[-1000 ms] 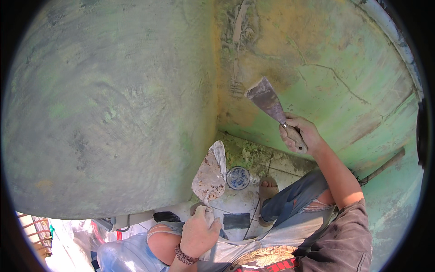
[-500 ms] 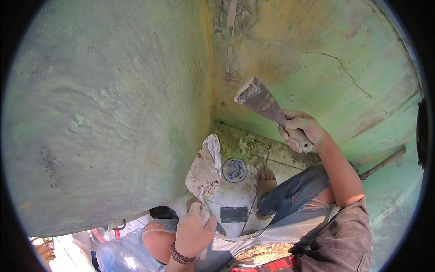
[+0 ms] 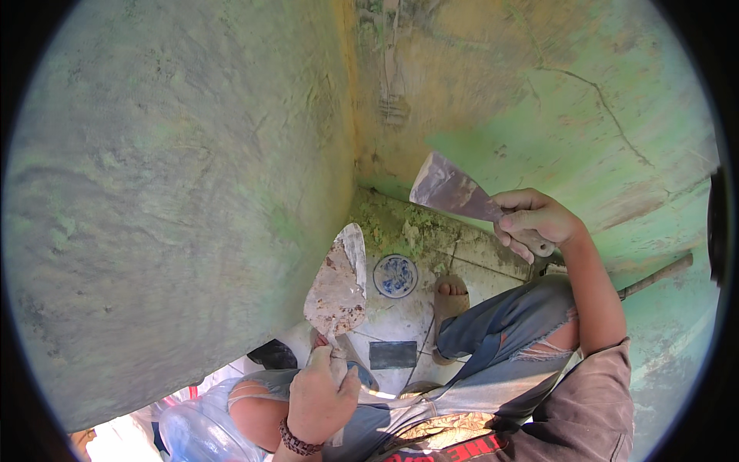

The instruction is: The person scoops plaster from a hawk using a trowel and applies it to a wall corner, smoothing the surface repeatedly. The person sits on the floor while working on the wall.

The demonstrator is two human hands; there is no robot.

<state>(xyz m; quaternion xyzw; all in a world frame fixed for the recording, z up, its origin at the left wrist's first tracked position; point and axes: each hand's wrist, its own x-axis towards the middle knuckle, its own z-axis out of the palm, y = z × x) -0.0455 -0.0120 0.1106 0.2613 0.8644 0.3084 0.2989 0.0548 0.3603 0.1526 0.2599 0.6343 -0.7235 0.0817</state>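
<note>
My left hand (image 3: pixel 322 394) is closed round the handle of a pointed trowel (image 3: pixel 336 289), its blade up and blotched with brown and pale residue. White paste runs along the blade's right edge. In my right hand (image 3: pixel 541 221) is a putty knife (image 3: pixel 456 189), gripped by its pale handle. Its wide metal blade points left, toward the corner, with a pale smear near the end. The blade is in front of the stained green wall (image 3: pixel 493 146); whether it touches that wall, I cannot tell.
A grey-green plastered wall (image 3: pixel 177 208) fills the left side. Below the corner are a mossy ledge (image 3: pixel 408 223), a round blue-and-white object (image 3: pixel 396 276) and a dark rectangular piece (image 3: pixel 392 355) on pale tiles. A stick (image 3: pixel 658 276) leans at right; clear plastic (image 3: pixel 188 435) lies lower left.
The putty knife and my right hand have shifted right and slightly down. Its blade shows less thick paste at the end. The trowel has moved a little left with my left hand.
</note>
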